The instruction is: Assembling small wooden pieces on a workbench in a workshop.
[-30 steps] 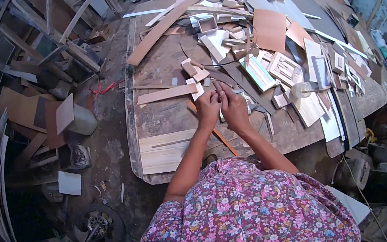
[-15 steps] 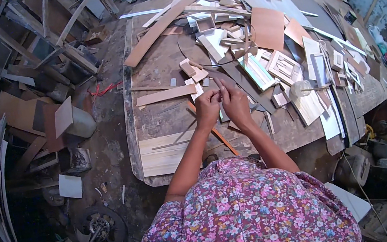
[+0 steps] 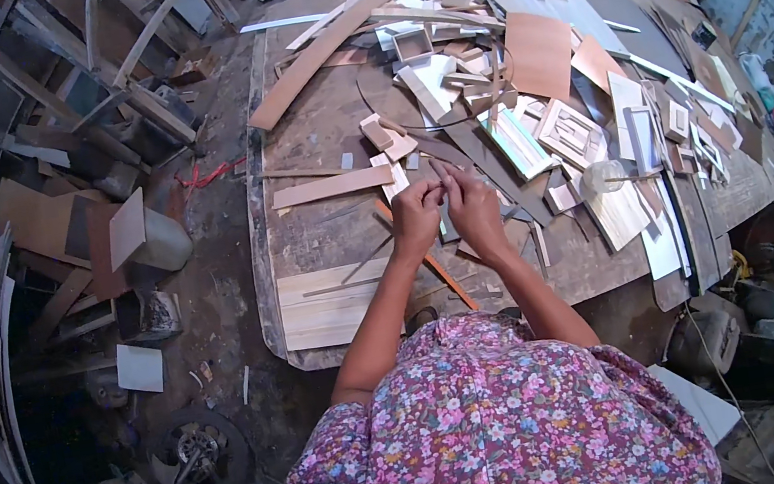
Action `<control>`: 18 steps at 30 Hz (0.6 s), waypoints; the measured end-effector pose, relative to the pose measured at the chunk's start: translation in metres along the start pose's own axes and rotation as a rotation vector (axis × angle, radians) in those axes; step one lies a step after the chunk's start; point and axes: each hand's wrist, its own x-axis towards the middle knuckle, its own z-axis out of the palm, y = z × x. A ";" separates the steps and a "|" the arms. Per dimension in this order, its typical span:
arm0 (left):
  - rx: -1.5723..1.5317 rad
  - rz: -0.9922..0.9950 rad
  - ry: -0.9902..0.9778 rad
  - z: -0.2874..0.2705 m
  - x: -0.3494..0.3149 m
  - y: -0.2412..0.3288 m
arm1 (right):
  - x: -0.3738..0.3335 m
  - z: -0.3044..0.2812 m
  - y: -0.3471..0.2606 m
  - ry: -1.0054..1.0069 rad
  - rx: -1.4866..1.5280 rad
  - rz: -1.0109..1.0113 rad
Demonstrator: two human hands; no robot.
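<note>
My left hand (image 3: 417,219) and my right hand (image 3: 475,213) meet over the near middle of the wooden table (image 3: 326,241). The fingers of both are bent and pinched together at the tips. What sits between them is too small to make out; a thin brownish sliver seems to show there. Left of my hands lies a flat pale wooden strip (image 3: 333,187). Under my left wrist an orange strip (image 3: 449,283) runs toward the near edge. Just beyond the fingers are a small wooden block piece (image 3: 388,137) and a dark flat strip (image 3: 497,169).
Small wooden frames (image 3: 569,132), a blue-edged panel (image 3: 515,143) and brown sheets (image 3: 538,54) pile up at the right and far side. A long board (image 3: 332,53) lies far left. A clear plastic container (image 3: 603,177) stands right. Left floor holds a wheel (image 3: 201,459) and scrap wood.
Both hands stay in the same place. The right fingertips have shifted slightly against the left ones, with the fingers a little more bent.
</note>
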 end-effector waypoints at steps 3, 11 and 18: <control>-0.020 -0.023 -0.029 0.001 -0.001 0.010 | 0.009 -0.002 0.004 -0.041 0.001 0.036; -0.006 -0.007 0.014 0.004 -0.002 -0.004 | 0.006 -0.002 0.007 -0.066 0.004 0.071; 0.050 -0.118 0.010 0.003 -0.002 0.000 | -0.006 -0.004 0.003 -0.022 0.037 -0.017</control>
